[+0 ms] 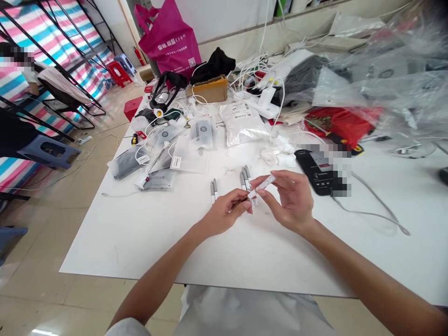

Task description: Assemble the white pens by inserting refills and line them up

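Note:
Both of my hands meet over the front middle of the white table (147, 242). Between them is a slim, whitish strip-like piece (265, 183), tilted up to the right; its exact kind is too small to make out. The fingers of my left hand (227, 211) are pinched at its lower end, where some thin clear material shows. With thumb and fingertips, my right hand (289, 198) grips the upper end. Just behind the hands lie grey-and-white marker pens (246, 175), partly covered by the fingers. Another pair of similar pens (213, 190) is left of them.
Plastic-wrapped pouches (161, 178), a white padded packet (243, 123) and tangled white cables (245, 79) crowd the back. A phone (317, 172) and a grey cable (371, 213) lie right. Beyond are clear plastic bags (392, 74) and a magenta bag (171, 42). A person sits far left.

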A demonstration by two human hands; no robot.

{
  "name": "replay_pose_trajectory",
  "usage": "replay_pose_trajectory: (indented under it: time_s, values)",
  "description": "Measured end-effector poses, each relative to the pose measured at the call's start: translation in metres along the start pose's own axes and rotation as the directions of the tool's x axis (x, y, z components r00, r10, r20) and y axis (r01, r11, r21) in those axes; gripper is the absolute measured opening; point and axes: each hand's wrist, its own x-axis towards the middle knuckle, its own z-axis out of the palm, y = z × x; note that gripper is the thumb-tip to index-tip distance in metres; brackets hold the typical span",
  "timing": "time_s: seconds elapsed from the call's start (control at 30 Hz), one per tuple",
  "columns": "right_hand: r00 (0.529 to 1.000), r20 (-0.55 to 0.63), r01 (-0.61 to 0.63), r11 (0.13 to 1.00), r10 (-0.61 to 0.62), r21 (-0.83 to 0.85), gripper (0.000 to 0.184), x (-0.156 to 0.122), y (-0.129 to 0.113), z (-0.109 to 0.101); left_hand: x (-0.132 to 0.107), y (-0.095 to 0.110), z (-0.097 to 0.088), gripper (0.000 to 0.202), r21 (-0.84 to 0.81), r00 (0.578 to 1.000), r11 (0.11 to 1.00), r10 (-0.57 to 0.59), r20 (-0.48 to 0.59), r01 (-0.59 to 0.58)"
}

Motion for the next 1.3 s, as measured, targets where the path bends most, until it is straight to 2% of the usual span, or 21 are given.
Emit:
replay_pose_trajectory:
  time_s: [0.23, 0.33, 0.43, 0.6, 0.77, 1.0, 1.17, 1.3]
  values:
    - [0.999, -0.035, 0.014, 1.0, -0.014, 0.001, 0.054, 0.0002, 0.0006, 0.0014, -0.0002, 0.0024, -0.0011, 0.04, 0.07, 0.998, 0.997, -0.042, -0.038, 0.045]
    - [0.999, -0.04, 0.031, 0.999, -0.03, 0.02, 0.059, 0.0032, -0.0028, 0.0004, 0.0, 0.0031, -0.0013, 0.041, 0.053, 0.999, 0.998, -0.034, -0.042, 0.037]
    - [0.998, -0.068, 0.02, 1.0, -0.02, 0.006, 0.054, 0.0058, -0.0048, -0.001, -0.0001, 0.0025, -0.0017, 0.044, 0.039, 0.999, 0.999, -0.034, -0.036, 0.035]
    - [0.993, -0.115, -0.011, 1.0, 0.008, -0.028, 0.046, 0.0064, -0.0036, -0.0025, -0.0012, -0.0007, -0.0033, 0.048, -0.021, 1.0, 0.999, -0.029, 0.0, 0.029]
    - [0.997, -0.078, 0.006, 1.0, -0.005, 0.004, 0.046, 0.0059, -0.0046, -0.0011, -0.0028, 0.0026, -0.0017, 0.043, -0.046, 0.999, 0.999, -0.026, 0.045, 0.028]
    - [1.0, -0.021, 0.01, 1.0, -0.009, 0.006, 0.052, 0.0033, -0.005, -0.0001, -0.0016, 0.0031, -0.0001, 0.046, -0.084, 0.994, 0.991, -0.109, -0.023, 0.106]
    - [0.999, -0.051, 0.006, 1.0, -0.005, 0.029, 0.052, 0.0038, -0.0049, -0.0015, -0.0004, 0.0003, -0.0012, 0.043, -0.127, 0.991, 0.989, -0.088, -0.1, 0.075]
    - [0.999, -0.043, 0.008, 0.998, -0.006, 0.058, 0.053, 0.0041, -0.0056, -0.001, -0.0001, 0.0, -0.0013, 0.044, -0.124, 0.992, 0.99, -0.077, -0.096, 0.065]
